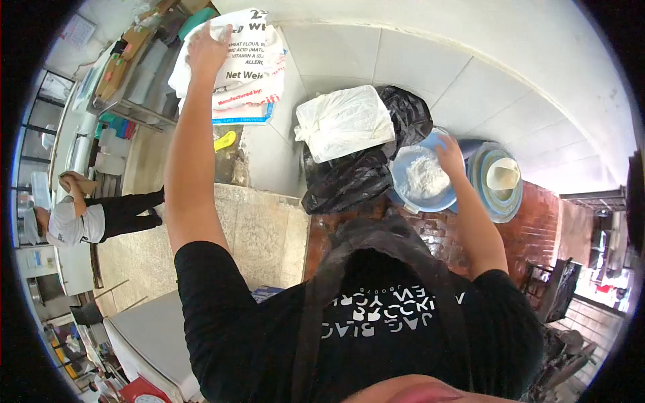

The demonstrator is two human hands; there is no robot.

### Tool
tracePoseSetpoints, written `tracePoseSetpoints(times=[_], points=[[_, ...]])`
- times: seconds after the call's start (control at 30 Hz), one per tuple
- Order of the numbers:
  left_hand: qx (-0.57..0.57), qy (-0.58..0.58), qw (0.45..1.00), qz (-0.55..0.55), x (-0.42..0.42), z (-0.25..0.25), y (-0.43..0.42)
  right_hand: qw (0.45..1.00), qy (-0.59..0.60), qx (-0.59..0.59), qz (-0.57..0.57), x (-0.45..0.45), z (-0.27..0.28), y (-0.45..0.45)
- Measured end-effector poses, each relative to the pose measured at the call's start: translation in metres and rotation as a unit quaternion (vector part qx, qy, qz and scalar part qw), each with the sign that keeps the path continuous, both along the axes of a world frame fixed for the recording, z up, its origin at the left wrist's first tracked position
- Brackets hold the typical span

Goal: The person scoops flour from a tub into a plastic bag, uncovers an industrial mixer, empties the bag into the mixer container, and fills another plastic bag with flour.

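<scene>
My left hand (pixel 208 52) reaches far forward onto a white printed flour sack (pixel 252 64), fingers bent on its cloth. The sack lies on a stack of similar sacks by the wall. Closed on the rim of a round blue basin (pixel 405 191) is my right hand (pixel 451 156). White flour (pixel 424 176) is heaped inside the basin. Beside it, left, a white plastic-wrapped block (pixel 346 124) rests on black plastic bags (pixel 349 181).
Right of the basin stands a round tub (pixel 496 201) with a white scoop-like container (pixel 503 174) on top. A yellow object (pixel 225 140) lies near the sacks. At far left, a person (pixel 74 218) stands by a counter. A tiled wall (pixel 416 64) runs behind everything.
</scene>
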State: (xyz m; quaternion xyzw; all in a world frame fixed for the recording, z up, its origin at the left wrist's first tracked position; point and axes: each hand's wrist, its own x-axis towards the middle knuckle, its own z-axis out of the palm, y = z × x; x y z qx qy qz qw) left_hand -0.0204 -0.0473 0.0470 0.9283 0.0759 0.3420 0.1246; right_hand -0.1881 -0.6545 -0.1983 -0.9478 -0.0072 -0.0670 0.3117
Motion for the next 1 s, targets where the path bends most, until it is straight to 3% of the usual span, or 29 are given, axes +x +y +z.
tracePoseSetpoints(times=[0.03, 0.07, 0.1, 0.13, 0.17, 0.27, 0.3, 0.43, 0.53, 0.57, 0.6, 0.63, 0.67, 0.7, 0.73, 0.8, 0.83, 0.9, 0.97, 1.0], points=[[0.025, -0.097, 0.995, -0.003, 0.002, -0.005, -0.002, 0.992, -0.034, -0.118, 0.03, -0.021, -0.052, -0.051], [0.029, -0.075, 0.997, -0.008, -0.003, 0.0, -0.011, 0.978, 0.062, -0.194, -0.032, -0.05, -0.09, -0.086], [0.047, 0.009, 0.999, -0.018, -0.001, 0.003, -0.014, 0.966, 0.122, -0.218, 0.069, -0.077, -0.154, -0.152], [0.063, 0.095, 0.993, -0.028, 0.001, 0.002, -0.015, 0.962, 0.204, -0.179, 0.024, -0.117, -0.15, -0.165], [0.078, 0.181, 0.98, -0.038, 0.004, -0.002, -0.015, 0.892, 0.338, -0.299, 0.032, -0.156, -0.124, -0.163], [0.147, 0.34, 0.923, -0.108, -0.003, -0.024, -0.026, 0.772, 0.494, -0.37, 0.153, -0.273, -0.165, -0.234], [0.172, 0.388, 0.896, -0.132, -0.002, -0.03, -0.032, 0.745, 0.522, -0.372, 0.183, -0.305, -0.172, -0.252], [0.188, 0.353, 0.898, -0.182, 0.063, -0.087, 0.03, 0.678, 0.555, -0.386, 0.289, -0.395, -0.188, -0.305], [0.179, 0.362, 0.904, -0.138, 0.059, -0.055, 0.008, 0.651, 0.507, -0.424, 0.375, -0.42, -0.22, -0.343], [0.154, 0.363, 0.912, -0.111, 0.051, -0.037, -0.002, 0.652, 0.482, -0.435, 0.393, -0.418, -0.234, -0.357], [0.212, 0.36, 0.893, -0.166, 0.034, -0.01, -0.02, 0.66, 0.455, -0.447, 0.397, -0.411, -0.252, -0.373], [0.077, 0.326, 0.933, -0.129, 0.035, -0.004, -0.024, 0.749, 0.495, -0.346, 0.272, -0.403, -0.25, -0.384], [0.095, 0.29, 0.945, -0.117, 0.035, 0.006, -0.027, 0.826, 0.499, -0.219, 0.146, -0.395, -0.249, -0.396], [0.115, 0.254, 0.955, -0.104, 0.035, 0.012, -0.026, 0.839, 0.491, -0.203, 0.114, -0.38, -0.245, -0.405], [0.288, 0.243, 0.916, -0.135, 0.057, 0.01, 0.011, 0.852, 0.482, -0.186, 0.082, -0.364, -0.239, -0.413], [0.164, 0.087, 0.982, -0.047, 0.02, 0.027, -0.059, 0.796, 0.428, -0.366, 0.221, -0.319, -0.226, -0.418], [0.093, -0.001, 0.995, -0.02, -0.002, 0.037, -0.098, 0.83, 0.385, -0.347, 0.207, -0.298, -0.218, -0.42], [0.151, -0.222, 0.962, -0.052, -0.035, 0.033, -0.18, 0.887, 0.294, -0.307, 0.178, -0.253, -0.201, -0.427], [0.041, -0.128, 0.991, -0.014, -0.056, -0.012, -0.24, 0.906, 0.347, -0.191, 0.149, -0.209, -0.217, -0.432], [-0.066, -0.012, 0.998, 0.006, -0.074, -0.026, -0.293, 0.91, 0.371, -0.13, 0.133, -0.188, -0.227, -0.431]])
